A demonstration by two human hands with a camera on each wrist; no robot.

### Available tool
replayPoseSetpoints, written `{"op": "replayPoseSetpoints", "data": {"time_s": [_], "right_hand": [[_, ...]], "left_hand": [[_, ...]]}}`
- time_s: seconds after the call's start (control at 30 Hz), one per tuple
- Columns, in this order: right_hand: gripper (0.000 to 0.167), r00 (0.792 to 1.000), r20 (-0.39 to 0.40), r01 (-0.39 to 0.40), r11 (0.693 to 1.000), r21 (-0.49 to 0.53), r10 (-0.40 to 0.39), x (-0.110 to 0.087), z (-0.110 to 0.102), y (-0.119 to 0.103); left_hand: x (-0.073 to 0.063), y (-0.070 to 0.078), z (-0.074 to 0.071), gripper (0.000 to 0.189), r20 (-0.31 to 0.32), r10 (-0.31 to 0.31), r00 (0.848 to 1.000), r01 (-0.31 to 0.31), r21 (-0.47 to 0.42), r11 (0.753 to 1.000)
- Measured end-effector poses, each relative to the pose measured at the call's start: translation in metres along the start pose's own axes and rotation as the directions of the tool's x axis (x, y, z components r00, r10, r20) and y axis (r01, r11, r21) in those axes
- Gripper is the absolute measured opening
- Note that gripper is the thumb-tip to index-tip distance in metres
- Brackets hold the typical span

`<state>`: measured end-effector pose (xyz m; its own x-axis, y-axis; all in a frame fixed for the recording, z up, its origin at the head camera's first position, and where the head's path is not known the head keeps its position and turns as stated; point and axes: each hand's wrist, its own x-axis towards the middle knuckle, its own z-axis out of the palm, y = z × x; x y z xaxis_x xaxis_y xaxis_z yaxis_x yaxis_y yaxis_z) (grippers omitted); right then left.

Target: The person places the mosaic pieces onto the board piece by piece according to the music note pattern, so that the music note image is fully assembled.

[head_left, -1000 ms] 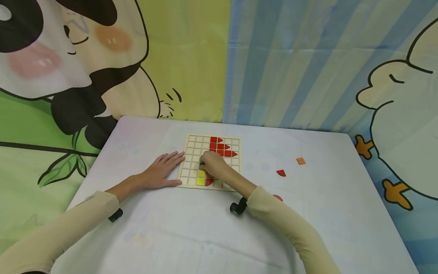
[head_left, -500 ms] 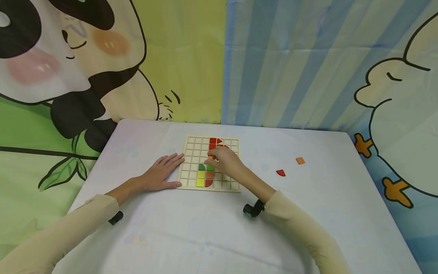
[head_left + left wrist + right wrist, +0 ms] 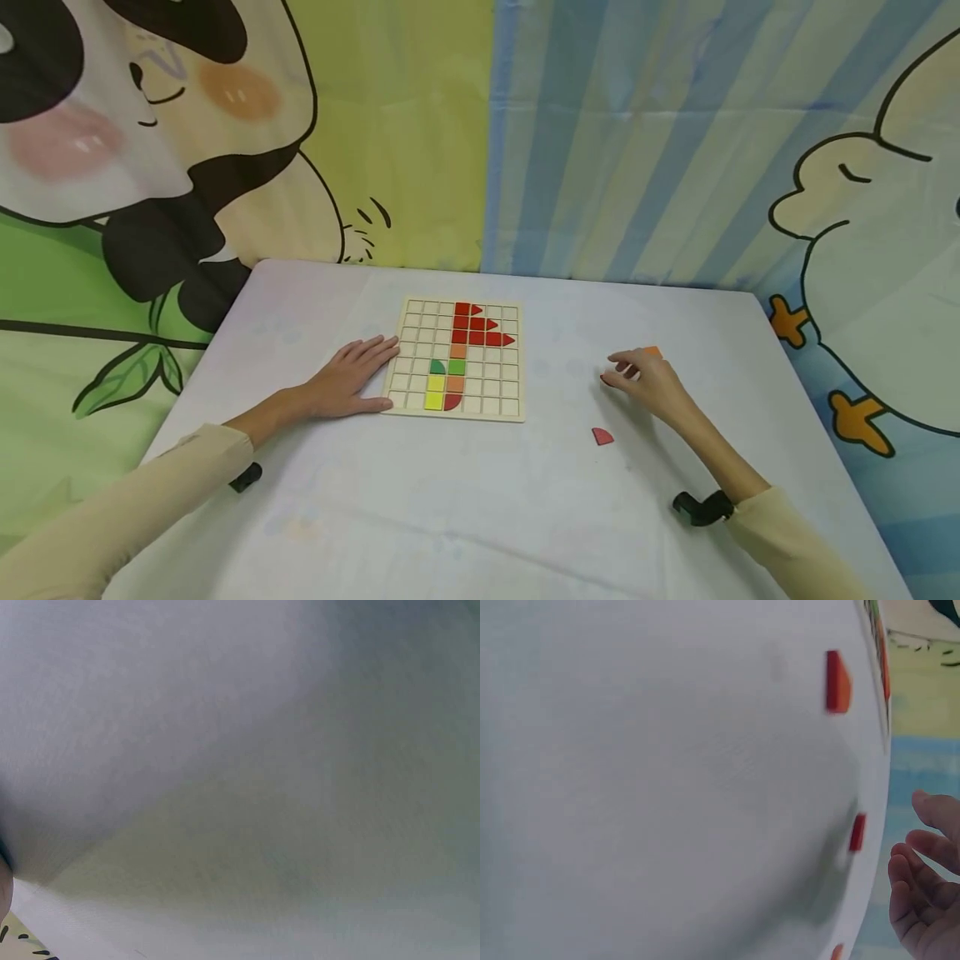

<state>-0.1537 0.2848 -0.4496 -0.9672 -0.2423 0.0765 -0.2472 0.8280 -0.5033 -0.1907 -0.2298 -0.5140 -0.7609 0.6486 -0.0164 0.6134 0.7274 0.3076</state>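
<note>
My left hand (image 3: 347, 390) lies flat on the table, fingers straight, fingertips and thumb at the left edge of a pale wooden grid board (image 3: 491, 392). On the board sit red squares and triangles (image 3: 480, 337), orange squares, a green square (image 3: 456, 367), a dark green quarter-round piece (image 3: 437, 367), a yellow piece (image 3: 435, 392) and a red quarter-round piece (image 3: 452, 402). Over the table's right side, my right hand (image 3: 648, 385) has its fingers loosely bent and parted. Just below its fingertips is a red piece (image 3: 857, 832), mostly hidden in the head view; the right wrist view shows them apart.
A red quarter-round piece (image 3: 602, 437) lies nearer the front. An orange square (image 3: 653, 351) is partly hidden behind my right hand. The white tabletop (image 3: 420, 500) ends at a printed cloth backdrop (image 3: 600, 150). The left wrist view shows mostly pale cloth.
My right hand has left the board and swung right to the loose pieces. An orange square it was placing now shows in the grid above the green square. My left hand stays put.
</note>
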Motion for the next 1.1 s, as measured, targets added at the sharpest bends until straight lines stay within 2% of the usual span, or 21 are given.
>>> {"op": "replayPoseSetpoints", "data": {"time_s": [0.23, 0.43, 0.63, 0.97, 1.1], "right_hand": [[0.035, 0.999, 0.008, -0.045, 0.998, -0.037, 0.045, -0.016, 0.002, 0.017], [0.031, 0.999, 0.031, -0.021, 0.999, -0.041, 0.022, -0.011, 0.013, 0.022], [0.023, 0.995, 0.066, -0.067, 0.997, -0.028, 0.069, -0.003, 0.016, 0.020], [0.027, 0.988, 0.106, -0.107, 0.992, -0.064, 0.113, 0.001, 0.015, 0.016], [0.033, 0.990, 0.105, -0.086, 0.992, -0.088, 0.096, 0.000, 0.013, 0.015]], "left_hand": [[-0.003, -0.002, 0.002, 0.093, -0.005, -0.005, 1.000, 0.005, 0.006, 1.000], [-0.005, 0.003, 0.000, 0.093, 0.003, -0.004, 1.000, 0.004, -0.004, 1.000], [-0.002, 0.007, -0.007, 0.093, 0.019, -0.017, 1.000, 0.018, -0.011, 1.000], [0.000, -0.002, 0.000, 0.093, 0.030, -0.022, 0.999, 0.021, 0.015, 1.000], [-0.001, 0.000, -0.001, 0.093, 0.021, -0.019, 1.000, 0.018, 0.008, 1.000]]}}
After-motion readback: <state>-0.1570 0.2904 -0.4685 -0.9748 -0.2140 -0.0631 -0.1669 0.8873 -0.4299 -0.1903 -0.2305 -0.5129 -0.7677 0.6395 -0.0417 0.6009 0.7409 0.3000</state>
